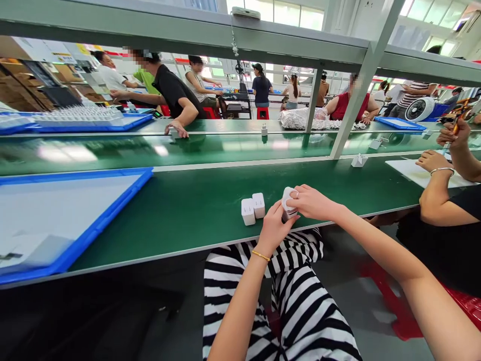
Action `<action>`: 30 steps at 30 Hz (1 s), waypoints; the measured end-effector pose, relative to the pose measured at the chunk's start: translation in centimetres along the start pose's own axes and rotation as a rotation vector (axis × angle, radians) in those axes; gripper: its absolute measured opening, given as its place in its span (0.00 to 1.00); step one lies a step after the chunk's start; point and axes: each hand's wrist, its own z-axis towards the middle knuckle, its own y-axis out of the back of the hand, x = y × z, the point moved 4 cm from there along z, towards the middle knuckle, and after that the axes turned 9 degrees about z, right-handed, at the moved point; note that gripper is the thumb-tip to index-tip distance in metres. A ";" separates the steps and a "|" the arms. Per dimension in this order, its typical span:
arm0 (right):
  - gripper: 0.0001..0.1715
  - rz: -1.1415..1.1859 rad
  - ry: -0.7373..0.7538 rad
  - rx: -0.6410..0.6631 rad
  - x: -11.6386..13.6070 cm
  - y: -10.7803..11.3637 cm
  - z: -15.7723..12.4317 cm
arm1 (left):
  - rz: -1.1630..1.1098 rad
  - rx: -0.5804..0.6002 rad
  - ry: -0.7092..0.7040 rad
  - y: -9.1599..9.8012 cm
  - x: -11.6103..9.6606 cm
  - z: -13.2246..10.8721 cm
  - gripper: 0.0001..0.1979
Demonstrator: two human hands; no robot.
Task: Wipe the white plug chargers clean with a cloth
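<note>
Near the front edge of the green bench, my left hand is closed around the sides of a white charger block, most of which my fingers hide. My right hand pinches a soft-looking white cloth and presses it against the top of that block. A ring shows on a right finger. Just left of my hands stand two more white charger blocks, one in front and one slightly behind it; both are upright, with dark slots on top.
A blue-rimmed tray lies at left. Behind the bench runs a glossy green conveyor belt carrying a white plug. A grey post rises right of centre. At right, a co-worker's hands are over a white sheet.
</note>
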 end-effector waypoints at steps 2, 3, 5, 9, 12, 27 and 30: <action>0.10 0.000 -0.008 -0.003 0.0 0.0 -0.1 | -0.010 0.012 0.009 0.0 0.0 0.0 0.20; 0.10 -0.003 -0.011 -0.009 0.0 -0.1 -0.1 | -0.013 0.016 0.011 0.0 0.0 0.1 0.20; 0.09 -0.015 -0.016 -0.021 0.1 -0.1 -0.2 | -0.019 0.029 0.004 0.0 0.0 0.1 0.20; 0.09 -0.034 -0.031 -0.032 0.3 -0.1 -0.3 | -0.026 0.060 -0.013 0.0 0.0 0.3 0.23; 0.09 -0.033 -0.025 -0.020 0.4 0.1 -0.3 | -0.014 0.061 -0.012 0.0 0.1 0.3 0.27; 0.08 0.032 -0.021 0.059 0.3 0.3 0.0 | -0.010 0.056 -0.029 0.1 0.0 0.2 0.21; 0.07 -0.002 -0.037 0.051 0.6 0.5 -0.1 | -0.008 0.047 -0.023 0.1 -0.1 0.1 0.20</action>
